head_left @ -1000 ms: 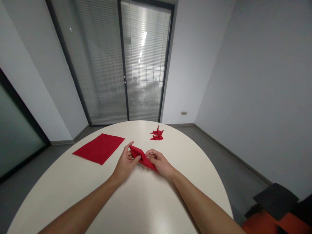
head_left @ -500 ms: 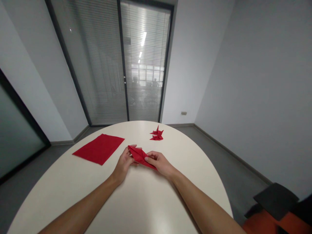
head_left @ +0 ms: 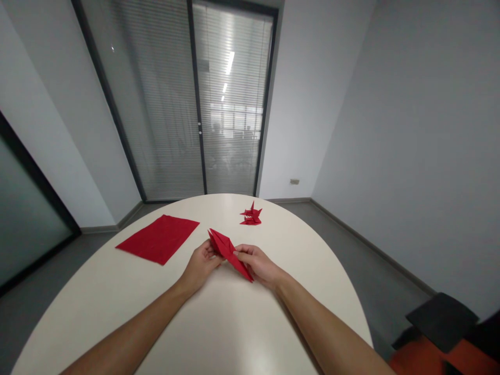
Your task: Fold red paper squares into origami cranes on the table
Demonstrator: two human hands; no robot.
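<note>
Both of my hands grip a partly folded piece of red paper (head_left: 228, 251) just above the white round table (head_left: 219, 323). My left hand (head_left: 200, 264) pinches its left end from below. My right hand (head_left: 255, 263) pinches its right side, thumb on top. The paper stands tilted, one point up to the left and one point down to the right. Further back on the table lies a finished red folded paper figure (head_left: 251, 214), apart from my hands.
A flat stack of red paper sheets (head_left: 159, 237) lies on the table to the left of my hands. Behind the table is a glass door with blinds (head_left: 230, 104). A black and orange seat (head_left: 445, 333) stands at the lower right.
The folded paper has been lifted and turned more upright between my hands. My left fingers have closed in under it. My arms have stayed in place.
</note>
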